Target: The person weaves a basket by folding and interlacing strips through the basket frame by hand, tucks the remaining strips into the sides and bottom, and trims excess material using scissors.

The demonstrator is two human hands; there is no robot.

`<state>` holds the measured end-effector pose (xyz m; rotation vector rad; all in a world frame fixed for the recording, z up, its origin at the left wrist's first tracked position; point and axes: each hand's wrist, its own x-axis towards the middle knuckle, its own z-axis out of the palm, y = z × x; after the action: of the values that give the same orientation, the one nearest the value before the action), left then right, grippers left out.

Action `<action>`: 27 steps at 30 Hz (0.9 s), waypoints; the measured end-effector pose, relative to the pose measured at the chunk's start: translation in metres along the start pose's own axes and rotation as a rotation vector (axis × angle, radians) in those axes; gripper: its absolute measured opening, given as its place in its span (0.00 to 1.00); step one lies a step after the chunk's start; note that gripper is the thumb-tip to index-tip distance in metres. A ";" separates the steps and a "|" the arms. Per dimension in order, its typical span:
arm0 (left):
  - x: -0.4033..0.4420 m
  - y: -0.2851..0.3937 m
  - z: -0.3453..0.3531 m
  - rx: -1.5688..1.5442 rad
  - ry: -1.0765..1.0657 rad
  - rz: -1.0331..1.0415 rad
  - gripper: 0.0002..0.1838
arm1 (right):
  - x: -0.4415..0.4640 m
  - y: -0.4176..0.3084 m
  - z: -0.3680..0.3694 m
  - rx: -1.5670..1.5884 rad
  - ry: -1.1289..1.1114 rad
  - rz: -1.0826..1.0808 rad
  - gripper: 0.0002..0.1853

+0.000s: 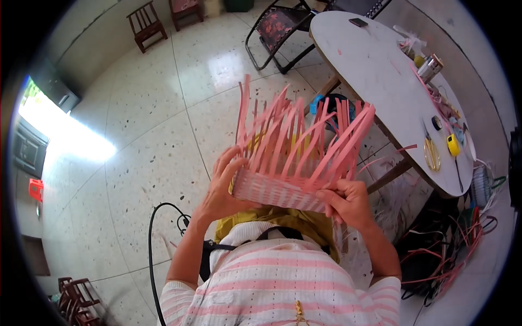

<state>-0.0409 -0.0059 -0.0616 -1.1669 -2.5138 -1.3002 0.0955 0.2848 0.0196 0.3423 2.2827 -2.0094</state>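
Note:
A half-woven basket [274,190] of pink and white plastic strips is held over my lap. Long pink strips [296,141] stand up loose from its upper edge, some leaning and crossing. My left hand [223,182] grips the basket's left end, thumb along the near side and fingers at the corner. At the right corner my right hand [348,201] is closed, thumb and fingers pinching a pink strip against the basket's edge. The far wall and the inside are mostly hidden behind the upright strips.
To the right stands a white table [375,65] with scissors [431,152], a yellow tape measure [453,145], a roll of black tape [436,123] and a metal can [430,68]. Loose strips [462,255] lie at lower right. A folding chair [277,32] and wooden chairs [147,27] stand beyond.

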 end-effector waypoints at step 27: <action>0.019 0.061 -0.017 0.060 -0.116 0.027 0.43 | 0.010 -0.018 0.033 -0.566 0.261 -0.689 0.17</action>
<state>-0.0182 0.0142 -0.0033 -1.2942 -2.5876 -1.1753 0.0792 0.2512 0.0301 -0.2859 3.3288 -1.4348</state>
